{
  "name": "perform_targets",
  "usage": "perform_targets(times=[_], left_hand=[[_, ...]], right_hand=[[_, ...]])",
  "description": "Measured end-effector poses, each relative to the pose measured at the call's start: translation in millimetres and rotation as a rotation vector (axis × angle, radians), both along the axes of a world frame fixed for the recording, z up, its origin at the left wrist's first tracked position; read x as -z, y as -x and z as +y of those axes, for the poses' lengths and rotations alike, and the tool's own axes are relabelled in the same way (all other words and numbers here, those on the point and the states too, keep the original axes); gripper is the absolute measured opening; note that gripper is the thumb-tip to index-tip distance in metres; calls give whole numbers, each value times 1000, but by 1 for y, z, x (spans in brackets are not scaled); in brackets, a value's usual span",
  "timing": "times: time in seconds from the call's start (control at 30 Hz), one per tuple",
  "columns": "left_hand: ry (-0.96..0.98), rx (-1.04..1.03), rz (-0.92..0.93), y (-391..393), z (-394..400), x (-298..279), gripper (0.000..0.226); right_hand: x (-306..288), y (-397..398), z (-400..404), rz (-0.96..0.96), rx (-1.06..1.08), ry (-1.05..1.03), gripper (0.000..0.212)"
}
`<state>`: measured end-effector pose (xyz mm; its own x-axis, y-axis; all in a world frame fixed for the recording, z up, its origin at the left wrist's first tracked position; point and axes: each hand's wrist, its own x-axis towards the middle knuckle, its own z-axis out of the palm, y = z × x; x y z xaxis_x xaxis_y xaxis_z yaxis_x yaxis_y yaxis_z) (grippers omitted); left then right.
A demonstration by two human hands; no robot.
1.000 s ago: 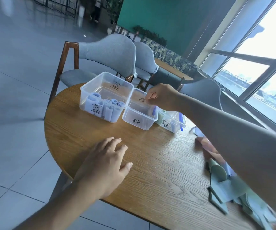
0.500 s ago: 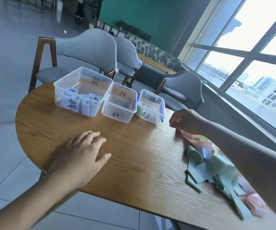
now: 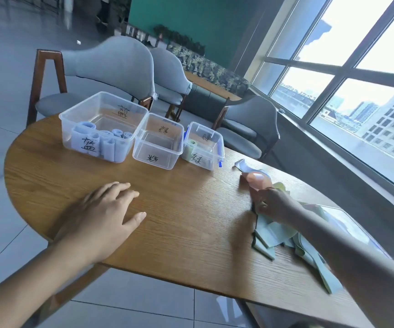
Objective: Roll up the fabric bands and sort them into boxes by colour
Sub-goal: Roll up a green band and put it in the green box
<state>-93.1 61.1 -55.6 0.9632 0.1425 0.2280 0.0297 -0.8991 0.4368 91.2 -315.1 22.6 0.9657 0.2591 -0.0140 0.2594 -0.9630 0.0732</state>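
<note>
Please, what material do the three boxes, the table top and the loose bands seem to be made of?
The three boxes look like clear glossy plastic: the rolls and the table show through the walls. The table top looks like wood or wood veneer with a matt finish: grain lines run across it. The loose bands look like thin soft fabric, as they fold and lie limp, though blur hides the weave.

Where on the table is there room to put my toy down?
The bare wood between the left hand and right hand, in front of the three boxes, is free. So is the strip left of the biggest box, near the table edge. The right side is crowded with the pile of fabric bands.
</note>
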Motion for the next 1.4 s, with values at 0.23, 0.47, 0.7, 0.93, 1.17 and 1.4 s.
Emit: perform_targets(times=[0.23,0.47,0.7,0.93,1.17,1.4], left_hand=[[-5,9,1,-2,1,1,54],[-30,10,1,-2,2,2,54],[-26,0,-2,-2,0,1,53],[-18,-3,-19,-4,0,2,54],[22,-15,-70,-7,-4,-1,50],[331,128,-219,-9,-26,-21,58]], right_hand=[[7,2,8,-112,83,51,4],[11,-1,-7,-123,39,21,25],[-15,20,12,-268,0,-189,13],[-32,26,35,-353,-86,-388,6],[-37,47,81,-356,-123,-659,5],[-38,70,118,-245,-135,-750,8]])
